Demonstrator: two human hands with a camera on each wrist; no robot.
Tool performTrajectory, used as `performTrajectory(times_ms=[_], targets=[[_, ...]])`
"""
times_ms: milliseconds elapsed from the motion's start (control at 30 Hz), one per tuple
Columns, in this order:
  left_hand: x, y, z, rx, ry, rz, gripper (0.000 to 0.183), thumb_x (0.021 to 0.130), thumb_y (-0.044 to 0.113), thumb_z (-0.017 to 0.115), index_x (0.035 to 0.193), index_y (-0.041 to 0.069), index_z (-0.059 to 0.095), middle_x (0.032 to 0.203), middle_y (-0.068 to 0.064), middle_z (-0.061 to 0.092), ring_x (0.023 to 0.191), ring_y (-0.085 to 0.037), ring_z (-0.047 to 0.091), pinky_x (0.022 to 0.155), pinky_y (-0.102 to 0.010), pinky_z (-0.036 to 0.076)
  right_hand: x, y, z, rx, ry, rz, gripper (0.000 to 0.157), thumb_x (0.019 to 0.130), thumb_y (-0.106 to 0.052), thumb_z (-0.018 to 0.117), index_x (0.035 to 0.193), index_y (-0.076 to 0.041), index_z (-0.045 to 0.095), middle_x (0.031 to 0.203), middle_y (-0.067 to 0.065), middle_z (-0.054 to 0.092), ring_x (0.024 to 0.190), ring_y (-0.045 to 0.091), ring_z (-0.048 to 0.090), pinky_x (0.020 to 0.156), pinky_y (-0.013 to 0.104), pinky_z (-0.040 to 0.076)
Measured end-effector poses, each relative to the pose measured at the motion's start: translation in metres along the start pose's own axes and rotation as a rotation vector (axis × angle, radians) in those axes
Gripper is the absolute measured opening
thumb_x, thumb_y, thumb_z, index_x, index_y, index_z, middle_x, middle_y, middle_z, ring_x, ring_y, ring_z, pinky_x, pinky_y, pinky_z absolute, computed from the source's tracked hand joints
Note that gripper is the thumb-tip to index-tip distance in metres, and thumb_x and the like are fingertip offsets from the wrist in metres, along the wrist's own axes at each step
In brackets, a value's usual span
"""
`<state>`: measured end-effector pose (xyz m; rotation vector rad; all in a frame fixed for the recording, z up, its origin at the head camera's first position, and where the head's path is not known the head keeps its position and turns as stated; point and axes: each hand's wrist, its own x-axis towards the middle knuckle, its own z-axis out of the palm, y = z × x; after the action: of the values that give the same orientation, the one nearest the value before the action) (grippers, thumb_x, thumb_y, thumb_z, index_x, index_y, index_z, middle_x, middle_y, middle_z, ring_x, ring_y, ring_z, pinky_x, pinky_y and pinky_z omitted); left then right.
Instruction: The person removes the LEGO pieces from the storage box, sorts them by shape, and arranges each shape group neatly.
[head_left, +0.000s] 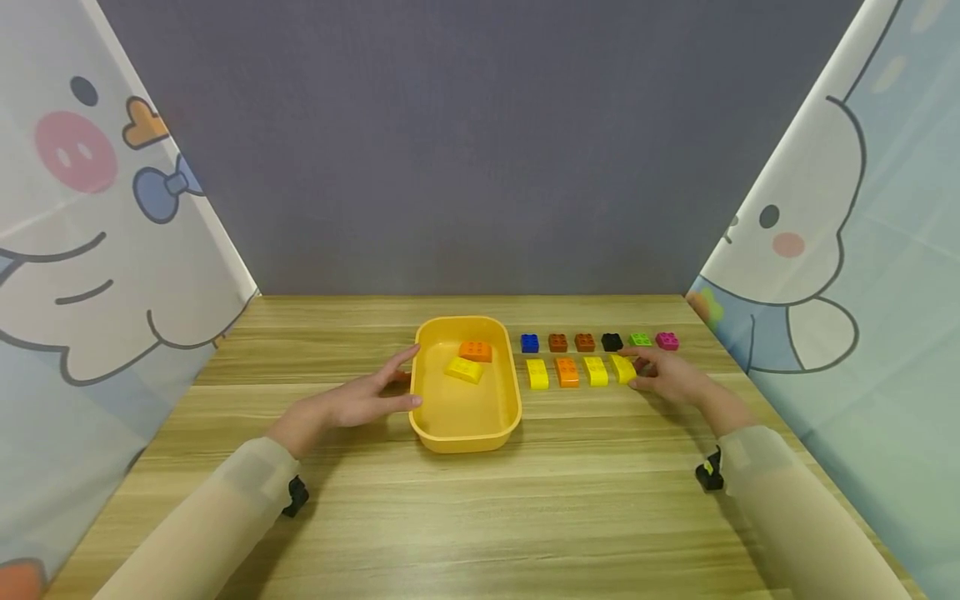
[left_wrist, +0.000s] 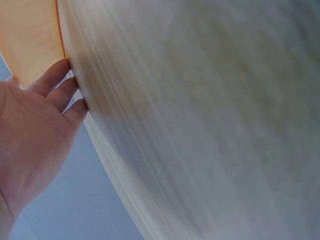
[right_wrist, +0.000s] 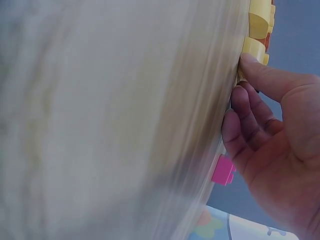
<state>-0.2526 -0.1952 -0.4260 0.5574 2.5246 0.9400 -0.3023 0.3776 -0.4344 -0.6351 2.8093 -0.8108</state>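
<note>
My right hand (head_left: pixel 666 377) pinches a yellow building brick (head_left: pixel 622 369) at the right end of the front row. The brick sits slightly askew on the table; in the right wrist view my thumb (right_wrist: pixel 264 75) presses its side and the other fingers curl beneath. At the left wall of a yellow-orange plastic tray (head_left: pixel 465 443), my left hand (head_left: pixel 363 398) rests with thumb and fingers spread along the rim. Inside that tray lie an orange brick (head_left: pixel 476 351) and a yellow brick (head_left: pixel 464 369). The left wrist view shows only part of the tray (left_wrist: pixel 32 37) beyond the fingertips.
Left of the pinched brick stand two yellow bricks (head_left: pixel 537 374) (head_left: pixel 596 372) and an orange one (head_left: pixel 567 372). Behind them runs a row of smaller bricks: blue (head_left: pixel 529 343), two brown (head_left: pixel 558 342), black (head_left: pixel 611 342), green (head_left: pixel 640 340) and pink (head_left: pixel 667 341). A grey panel (head_left: pixel 480 167) borders the wooden table (head_left: pixel 480 525).
</note>
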Motion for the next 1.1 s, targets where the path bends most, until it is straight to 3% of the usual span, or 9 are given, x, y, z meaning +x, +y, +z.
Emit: performTrajectory(times_ms=[167,300,467,733,933,1100], targets=[[0.001,-0.001,0.000,-0.005,-0.003,0.002,0.098,0.105,0.067,0.062,0.176,0.045,-0.002,0.176,-0.020,0.037,0.163,-0.049,0.034,0.128,-0.079,0.022,-0.004,0.000,-0.002,0.014,0.007,0.009,0.066,0.104,-0.012,0.077,0.160,0.006,0.047,0.122,0.026,0.068,0.104,0.035,0.073,0.090,0.050,0.062],[0.001,-0.001,0.001,-0.022,-0.001,0.000,0.098,0.104,0.067,0.063,0.175,0.046,-0.001,0.176,-0.020,0.037,0.164,-0.048,0.033,0.129,-0.078,0.020,-0.006,0.000,-0.004,0.053,0.026,0.018,0.069,0.102,-0.010,0.079,0.161,0.005,0.046,0.123,0.025,0.065,0.097,0.027,0.071,0.084,0.038,0.062],[0.001,-0.001,0.000,-0.020,0.000,0.004,0.098,0.104,0.067,0.063,0.175,0.046,-0.001,0.176,-0.020,0.037,0.164,-0.048,0.033,0.129,-0.078,0.021,-0.007,-0.007,-0.005,0.124,0.103,-0.028,0.058,0.104,-0.005,0.074,0.156,0.005,0.053,0.120,0.024,0.065,0.077,0.015,0.061,0.067,0.026,0.054],[0.001,0.000,0.000,-0.003,0.000,-0.001,0.097,0.105,0.068,0.062,0.176,0.045,-0.001,0.176,-0.021,0.037,0.163,-0.049,0.034,0.128,-0.079,0.022,0.007,-0.058,0.005,0.142,0.193,-0.084,0.040,0.108,-0.009,0.068,0.146,-0.001,0.065,0.114,0.015,0.071,0.084,0.018,0.060,0.070,0.025,0.051],[-0.001,0.000,0.000,-0.013,0.001,-0.004,0.098,0.105,0.068,0.062,0.176,0.045,-0.001,0.176,-0.021,0.037,0.163,-0.049,0.033,0.129,-0.078,0.021,0.031,-0.096,0.019,0.169,0.171,-0.162,0.036,0.110,-0.015,0.068,0.145,-0.004,0.067,0.118,0.014,0.072,0.091,0.019,0.062,0.073,0.026,0.053],[-0.001,-0.001,0.000,0.005,0.005,-0.006,0.098,0.105,0.069,0.062,0.176,0.046,-0.001,0.176,-0.021,0.037,0.163,-0.050,0.034,0.129,-0.079,0.022,0.051,-0.126,0.029,0.182,0.141,-0.178,0.036,0.111,-0.018,0.067,0.147,-0.013,0.068,0.123,0.011,0.072,0.097,0.022,0.064,0.083,0.032,0.056]])
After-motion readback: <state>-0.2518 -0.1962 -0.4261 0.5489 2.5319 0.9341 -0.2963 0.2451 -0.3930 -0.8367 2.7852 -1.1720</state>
